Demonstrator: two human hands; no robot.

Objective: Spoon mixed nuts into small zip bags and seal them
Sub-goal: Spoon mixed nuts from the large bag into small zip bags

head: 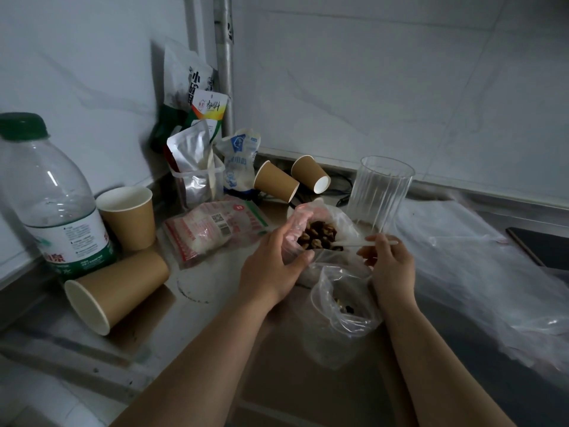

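A clear plastic bag of mixed nuts (320, 234) lies open on the steel counter (215, 318) in the middle of the view. My left hand (274, 266) grips the bag's near-left edge and holds its mouth open. My right hand (389, 260) pinches a white plastic spoon (354, 242), whose bowl end reaches into the nuts. Just in front, between my forearms, a small clear zip bag (341, 306) stands open with a few nuts at its bottom.
A large water bottle (52, 204) and several brown paper cups (117, 288) stand or lie at the left. Snack packets (197, 140) lean in the corner. A ribbed clear glass (381, 192) is behind the nuts. Loose plastic bags (480, 272) cover the right side.
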